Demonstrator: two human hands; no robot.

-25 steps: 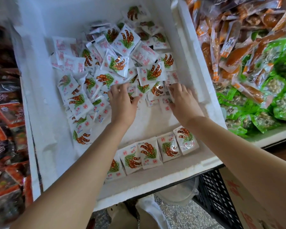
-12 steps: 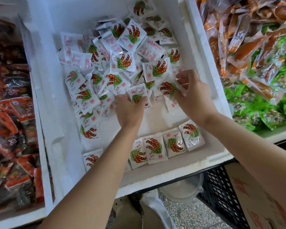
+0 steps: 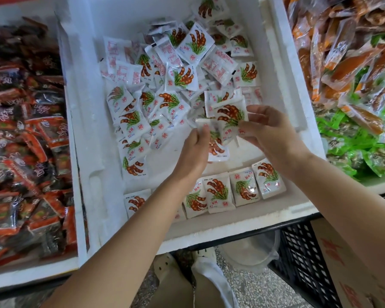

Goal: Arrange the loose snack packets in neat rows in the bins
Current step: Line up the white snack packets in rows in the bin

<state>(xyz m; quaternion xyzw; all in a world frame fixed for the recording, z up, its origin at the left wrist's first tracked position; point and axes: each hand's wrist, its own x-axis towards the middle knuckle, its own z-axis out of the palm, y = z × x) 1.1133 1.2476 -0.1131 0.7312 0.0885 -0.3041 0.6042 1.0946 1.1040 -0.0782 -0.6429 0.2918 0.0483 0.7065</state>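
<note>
A white foam bin [image 3: 282, 90] holds a loose heap of white snack packets [image 3: 165, 70] printed with brown pods and green leaves. Along the bin's near wall lies a neat row of the same packets [image 3: 231, 192], partly hidden by my left forearm. My right hand [image 3: 273, 134] pinches one packet [image 3: 230, 114] by its right edge, lifted above the bin floor. My left hand [image 3: 193, 152] grips a second, blurred packet [image 3: 218, 141] just below and left of the first. The two held packets overlap between my hands.
A bin of red and black packets [image 3: 25, 138] stands on the left. On the right, another bin holds orange packets [image 3: 347, 52] and green packets [image 3: 360, 141]. Below the shelf edge are a black plastic crate [image 3: 302, 258], a cardboard box [image 3: 351, 270] and speckled floor.
Both hands took packets from the heap, lifted them and brought them together above the bin floor. The view has shifted slightly right and closer.
</note>
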